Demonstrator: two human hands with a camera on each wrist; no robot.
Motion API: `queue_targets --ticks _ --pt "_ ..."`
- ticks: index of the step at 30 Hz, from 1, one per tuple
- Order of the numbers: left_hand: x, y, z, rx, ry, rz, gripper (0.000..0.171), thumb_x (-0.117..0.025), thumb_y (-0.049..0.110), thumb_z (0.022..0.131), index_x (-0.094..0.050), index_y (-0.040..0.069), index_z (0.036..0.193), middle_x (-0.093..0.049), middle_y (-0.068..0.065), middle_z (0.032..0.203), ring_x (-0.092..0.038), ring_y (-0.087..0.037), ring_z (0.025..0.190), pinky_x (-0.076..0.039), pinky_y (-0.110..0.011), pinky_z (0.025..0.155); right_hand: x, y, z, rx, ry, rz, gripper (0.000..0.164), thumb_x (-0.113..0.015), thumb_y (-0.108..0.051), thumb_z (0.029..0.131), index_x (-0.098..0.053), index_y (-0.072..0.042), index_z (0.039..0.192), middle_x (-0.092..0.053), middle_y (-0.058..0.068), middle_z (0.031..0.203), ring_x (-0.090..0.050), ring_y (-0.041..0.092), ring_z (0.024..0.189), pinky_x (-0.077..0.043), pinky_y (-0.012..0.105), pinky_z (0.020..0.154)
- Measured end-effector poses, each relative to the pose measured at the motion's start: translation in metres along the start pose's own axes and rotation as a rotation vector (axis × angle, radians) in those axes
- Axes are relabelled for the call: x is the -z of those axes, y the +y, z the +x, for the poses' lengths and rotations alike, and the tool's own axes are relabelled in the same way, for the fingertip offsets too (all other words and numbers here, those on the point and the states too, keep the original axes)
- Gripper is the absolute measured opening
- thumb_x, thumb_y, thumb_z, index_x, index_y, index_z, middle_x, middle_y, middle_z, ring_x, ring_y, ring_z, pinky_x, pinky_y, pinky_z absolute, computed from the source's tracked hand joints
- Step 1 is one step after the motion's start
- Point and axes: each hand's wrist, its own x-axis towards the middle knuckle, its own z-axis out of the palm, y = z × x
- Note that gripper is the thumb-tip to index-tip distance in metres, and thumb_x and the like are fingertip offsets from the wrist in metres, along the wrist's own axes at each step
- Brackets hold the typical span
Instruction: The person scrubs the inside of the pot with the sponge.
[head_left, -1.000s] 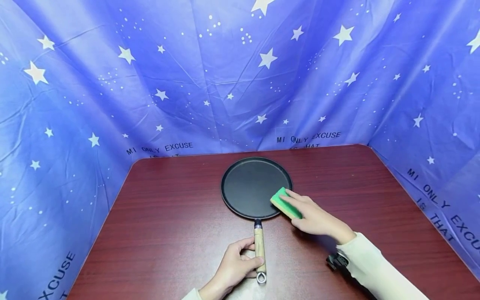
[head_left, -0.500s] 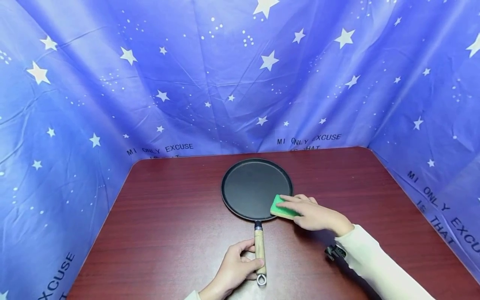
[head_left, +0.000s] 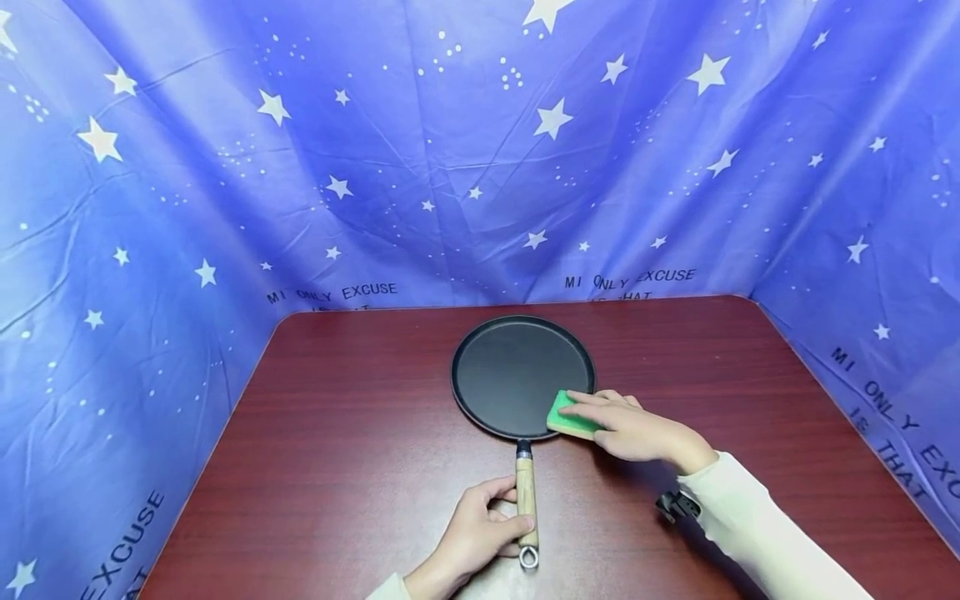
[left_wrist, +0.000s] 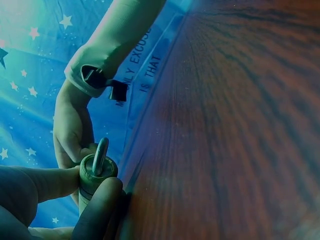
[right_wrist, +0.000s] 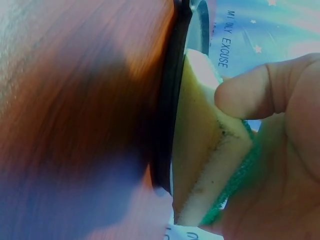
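Wiping, I reckon: my left hand (head_left: 476, 527) grips the handle (head_left: 526, 487), right hand (head_left: 637, 432) holds the sponge (head_left: 561, 414) at the near right of the pan (head_left: 513, 371) on the surface (head_left: 345, 417). I'd press flat, bracing that handle.

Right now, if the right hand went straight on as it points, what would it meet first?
Carrying the sponge, the right hand would probably cross the pan and meet its left rim, though depth is unclear.
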Motion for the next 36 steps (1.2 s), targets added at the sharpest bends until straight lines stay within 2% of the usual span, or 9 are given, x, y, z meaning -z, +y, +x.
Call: queue_targets --ticks 10,19,28,36 --pt "0.001 -0.003 0.003 0.002 0.001 -0.007 0.061 -0.076 -0.004 0.084 -0.060 -0.006 0.143 -0.063 -0.009 0.109 -0.068 -0.008 0.065 -0.059 -0.017 0.050 -0.005 -0.003 0.004 0.061 -0.023 0.039 0.054 -0.050 -0.001 0.098 -0.059 -0.011 0.151 -0.043 0.021 0.162 -0.040 0.046 0.144 -0.037 0.070 0.105" --pt "0.003 -0.005 0.003 0.008 0.001 -0.021 0.061 -0.077 -0.005 0.085 -0.060 -0.005 0.143 -0.065 -0.009 0.109 -0.069 -0.010 0.065 -0.062 -0.022 0.052 -0.014 -0.011 0.012 0.096 -0.052 0.081 0.053 -0.048 -0.003 0.099 -0.059 -0.009 0.150 -0.041 0.023 0.163 -0.040 0.046 0.144 -0.034 0.074 0.111" --pt "0.007 -0.002 0.004 0.003 0.004 -0.027 0.060 -0.077 -0.006 0.085 -0.059 -0.007 0.142 -0.066 -0.008 0.108 -0.069 -0.010 0.066 -0.063 -0.023 0.054 -0.019 -0.019 0.024 0.092 -0.085 0.115 0.055 -0.048 -0.004 0.100 -0.055 -0.011 0.154 -0.034 0.021 0.167 -0.037 0.044 0.147 -0.030 0.072 0.117" --pt "0.010 0.001 0.002 0.007 0.001 -0.028 0.059 -0.077 -0.007 0.086 -0.057 -0.009 0.142 -0.067 -0.009 0.110 -0.069 -0.009 0.065 -0.062 -0.021 0.053 -0.023 -0.029 0.031 0.073 -0.101 0.133 0.063 -0.055 -0.004 0.095 -0.052 -0.015 0.157 -0.031 0.018 0.169 -0.032 0.042 0.149 -0.037 0.068 0.115"
